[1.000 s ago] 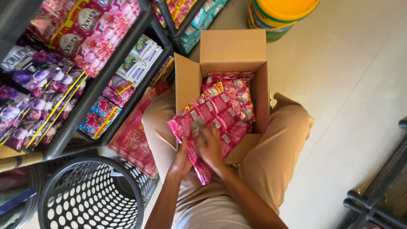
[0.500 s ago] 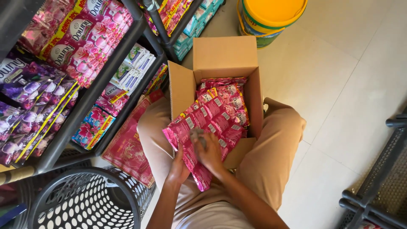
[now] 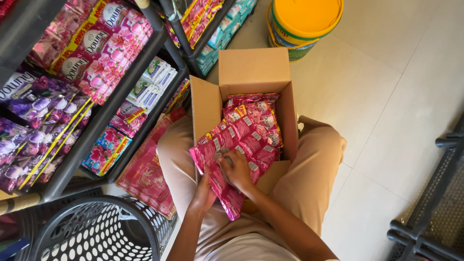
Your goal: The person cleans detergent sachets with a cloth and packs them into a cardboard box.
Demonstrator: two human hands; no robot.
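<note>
- Right hand [image 3: 237, 169] lies on top of a strip of pink sachets [image 3: 227, 159], fingers curled on it.
- Left hand [image 3: 203, 193] grips the strip from underneath.
- The strip trails out of an open box [image 3: 251, 72] between the knees.
- Basket [image 3: 96, 232] and shelf [image 3: 111, 106] on the left.

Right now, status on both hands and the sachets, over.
Left hand under the pink sachet strip, gripping. Right hand pressed on top. Strip lies over the open cardboard box between the knees. Nothing blocking.

Strip of pink sachets [image 3: 227, 159] draped over the near edge of the open cardboard box [image 3: 251, 72] on my lap, its lower end hanging toward me; more sachets fill the box.
</note>
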